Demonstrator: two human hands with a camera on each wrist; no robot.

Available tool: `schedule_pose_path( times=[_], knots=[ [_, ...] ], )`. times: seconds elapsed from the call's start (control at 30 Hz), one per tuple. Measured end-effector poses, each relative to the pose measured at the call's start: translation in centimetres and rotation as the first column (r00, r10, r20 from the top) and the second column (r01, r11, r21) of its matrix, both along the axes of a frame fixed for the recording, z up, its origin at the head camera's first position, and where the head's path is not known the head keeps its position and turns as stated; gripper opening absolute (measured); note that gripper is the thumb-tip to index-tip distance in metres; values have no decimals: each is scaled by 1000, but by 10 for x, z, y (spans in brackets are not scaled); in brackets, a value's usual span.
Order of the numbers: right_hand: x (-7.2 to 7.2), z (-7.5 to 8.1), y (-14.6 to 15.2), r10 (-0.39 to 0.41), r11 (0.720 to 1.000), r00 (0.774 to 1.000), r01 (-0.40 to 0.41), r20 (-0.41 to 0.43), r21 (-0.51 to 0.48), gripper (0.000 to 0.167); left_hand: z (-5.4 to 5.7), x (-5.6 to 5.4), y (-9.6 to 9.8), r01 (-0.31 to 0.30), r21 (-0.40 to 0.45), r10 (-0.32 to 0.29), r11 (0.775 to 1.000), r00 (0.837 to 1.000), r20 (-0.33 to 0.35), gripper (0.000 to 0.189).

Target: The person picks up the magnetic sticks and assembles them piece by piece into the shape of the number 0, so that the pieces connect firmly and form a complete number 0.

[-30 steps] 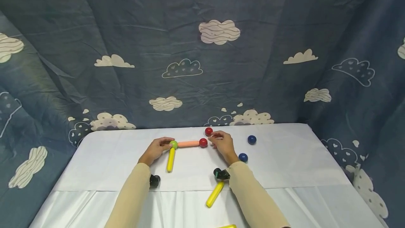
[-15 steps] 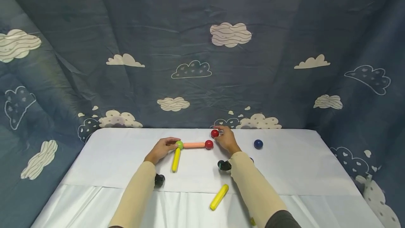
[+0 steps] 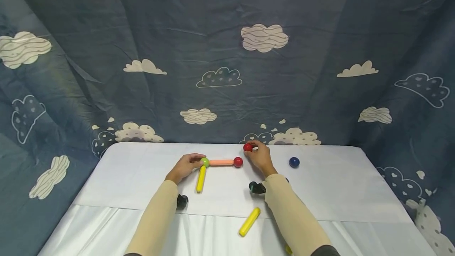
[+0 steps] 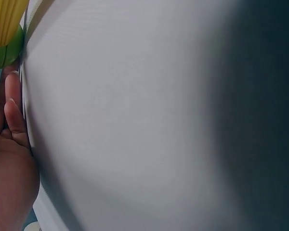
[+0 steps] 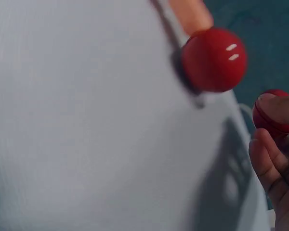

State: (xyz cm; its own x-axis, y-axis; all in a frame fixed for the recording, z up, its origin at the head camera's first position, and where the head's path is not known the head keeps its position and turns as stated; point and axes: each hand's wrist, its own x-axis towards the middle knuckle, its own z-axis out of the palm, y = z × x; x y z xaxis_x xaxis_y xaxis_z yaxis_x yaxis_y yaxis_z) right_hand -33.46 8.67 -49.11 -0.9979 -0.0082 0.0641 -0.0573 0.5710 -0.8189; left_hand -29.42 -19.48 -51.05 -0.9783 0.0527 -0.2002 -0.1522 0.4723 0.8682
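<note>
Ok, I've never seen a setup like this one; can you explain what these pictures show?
No machine here: a person works bare-handed. The wide views are filmed from the head, looking forward and down; the two close-ups are filmed from the wrists. The left hand holds a shiny green ball, where a salmon-orange stick and a ribbed yellow stick meet; a shiny red ball sits at the orange one's other end. The right hand pinches another red ball. On the white cloth also lie a loose yellow stick and a dark blue ball; the beige right sleeve partly hides a further yellow piece.
</note>
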Motion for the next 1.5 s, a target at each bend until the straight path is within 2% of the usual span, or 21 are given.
schedule_pose_path(
  times=[0.13, 0.23, 0.37, 0.47, 0.57, 0.73, 0.93, 1.0, 1.13, 1.33, 1.5],
  knots=[
    [8, 10, -2, -21, 997, 1000, 19, -16, -77, 41, 1, -1, -1, -1, 2, 1, 1000, 1000, 8, 28],
    [20, 18, -9, 8, 993, 1000, -9, -9, -118, 40, 3, -1, 0, 2, -5, -2, 1000, 1000, 17, 29],
    [40, 24, -25, 119, 975, 993, -116, 6, -192, 36, 5, 0, 1, -1, -9, 1, 1000, 1000, 27, 29],
    [54, 24, -38, 233, 944, 972, -222, 19, -246, 34, 5, 1, 1, -5, -9, 5, 1000, 999, 33, 29],
    [66, 23, -52, 358, 904, 933, -337, 36, -262, 33, 4, 0, 0, -3, -11, 4, 1000, 999, 39, 29],
    [83, 21, -71, 539, 830, 841, -518, 55, -207, 38, 5, 0, -1, 7, -5, -7, 1000, 1000, 24, 29],
    [93, 13, -83, 679, 732, 728, -661, 94, -166, 30, 5, 1, -1, 13, -2, -13, 1000, 1000, 11, 28],
    [96, 11, -86, 704, 709, 703, -688, 102, -154, 29, 5, 1, 0, 10, -2, -10, 1000, 1000, 10, 28],
    [98, 11, -92, 739, 674, 668, -733, 88, -91, 30, 6, 2, 0, 14, 8, -14, 1000, 1000, 1, 28],
    [101, 16, -100, 785, 617, 606, -784, 132, -67, 34, 4, 0, -1, 31, 8, -30, 999, 1000, -7, 28],
    [101, 16, -103, 806, 583, 570, -811, 158, -45, 34, 5, 0, 0, 33, 5, -33, 999, 999, -2, 28]
  ],
)
